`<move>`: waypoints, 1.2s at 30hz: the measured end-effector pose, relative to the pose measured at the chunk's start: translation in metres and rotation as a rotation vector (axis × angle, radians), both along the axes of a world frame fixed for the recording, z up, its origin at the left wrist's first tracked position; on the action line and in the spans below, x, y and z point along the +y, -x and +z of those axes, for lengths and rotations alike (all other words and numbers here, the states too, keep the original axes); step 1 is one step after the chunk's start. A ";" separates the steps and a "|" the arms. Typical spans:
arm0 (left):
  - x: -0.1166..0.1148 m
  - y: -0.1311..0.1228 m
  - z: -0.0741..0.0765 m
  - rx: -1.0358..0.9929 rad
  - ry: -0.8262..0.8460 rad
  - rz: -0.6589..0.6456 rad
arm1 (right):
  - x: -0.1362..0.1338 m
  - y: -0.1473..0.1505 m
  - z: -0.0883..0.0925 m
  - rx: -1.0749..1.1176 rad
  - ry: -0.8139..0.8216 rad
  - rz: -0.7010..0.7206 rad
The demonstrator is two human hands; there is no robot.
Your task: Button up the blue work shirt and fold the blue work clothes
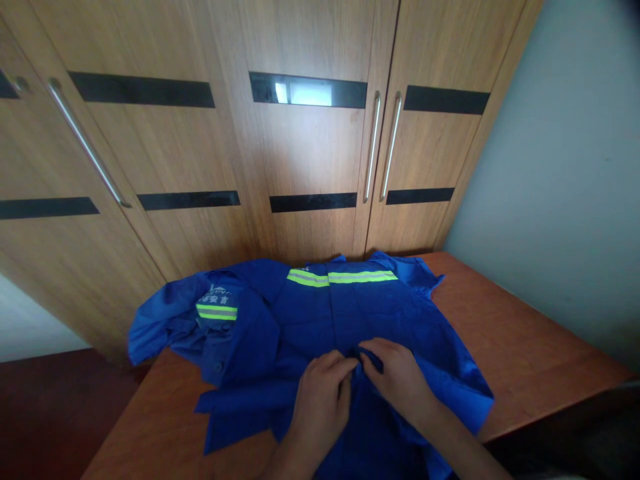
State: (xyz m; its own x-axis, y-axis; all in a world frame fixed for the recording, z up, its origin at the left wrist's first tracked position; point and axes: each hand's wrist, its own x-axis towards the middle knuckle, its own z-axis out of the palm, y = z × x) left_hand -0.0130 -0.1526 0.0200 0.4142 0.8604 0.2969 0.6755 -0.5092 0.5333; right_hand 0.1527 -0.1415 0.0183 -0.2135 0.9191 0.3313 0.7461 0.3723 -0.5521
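A blue work jacket (310,333) with yellow-green reflective strips lies spread out, its front facing up. Both hands meet at the lower part of its front opening. My left hand (327,387) is closed, thumb and fingers pinching the jacket's front edge. Right beside it, my right hand (395,373) also pinches the fabric, with a dark fold of cloth between thumb and fingers. Whatever fastening lies between the fingertips is too small and blurred to make out. At the left, a bunched sleeve (217,312) shows a reflective strip and white lettering.
The jacket lies on a reddish-brown wooden table (520,353). Directly behind stands a wooden wardrobe (310,147) with metal handles and black strips. A pale wall (565,167) rises on the right. Dark red floor (50,413) shows at the lower left.
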 end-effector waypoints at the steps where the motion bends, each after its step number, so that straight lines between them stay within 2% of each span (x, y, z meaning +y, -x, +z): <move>1: -0.001 0.000 0.000 -0.003 0.002 0.000 | 0.000 0.000 -0.001 0.002 0.004 0.017; 5: -0.002 0.004 0.001 -0.036 0.020 0.023 | 0.005 -0.009 0.004 0.084 -0.008 0.046; 9: -0.001 0.021 0.005 -0.140 0.003 0.000 | 0.019 -0.038 0.020 0.230 -0.107 -0.083; 13: 0.000 0.042 0.011 -0.207 -0.176 0.012 | 0.033 -0.070 0.041 0.316 -0.174 -0.220; 16: 0.002 0.050 0.011 -0.106 -0.352 0.046 | 0.040 -0.084 0.045 0.303 -0.240 -0.250; 19: 0.003 0.050 0.010 0.098 -0.330 0.072 | 0.045 -0.088 0.031 0.055 -0.200 -0.265; 22: 0.002 0.047 0.011 0.227 -0.158 0.048 | 0.046 -0.086 0.013 -0.291 -0.046 -0.239; 24: 0.001 0.046 0.016 0.226 -0.069 0.018 | 0.045 -0.079 0.007 -0.382 -0.033 -0.144; 28: 0.006 0.040 0.031 0.125 -0.025 -0.010 | 0.040 -0.054 0.016 -0.278 -0.130 0.122; 30: 0.013 0.033 0.037 0.081 -0.043 0.010 | 0.038 -0.038 0.023 -0.234 -0.126 0.198; 33: 0.027 0.018 0.037 0.093 -0.073 0.027 | 0.039 -0.018 0.024 -0.280 -0.060 0.228; 36: 0.041 0.005 0.025 0.202 -0.080 0.033 | 0.044 -0.010 0.015 -0.326 0.036 0.158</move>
